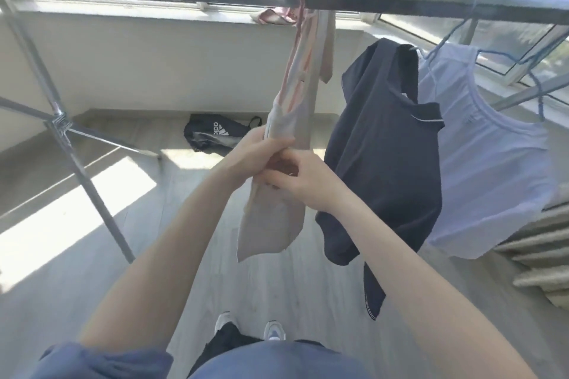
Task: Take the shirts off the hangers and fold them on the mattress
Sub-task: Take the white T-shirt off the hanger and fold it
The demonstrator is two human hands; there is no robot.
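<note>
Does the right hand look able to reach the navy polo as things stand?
Probably yes, once freed: the right hand grips the beige shirt, and the navy polo hangs just beside it, nothing between.

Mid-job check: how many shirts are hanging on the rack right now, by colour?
beige shirt: 1
navy shirt: 1
light blue shirt: 1
Total: 3
</note>
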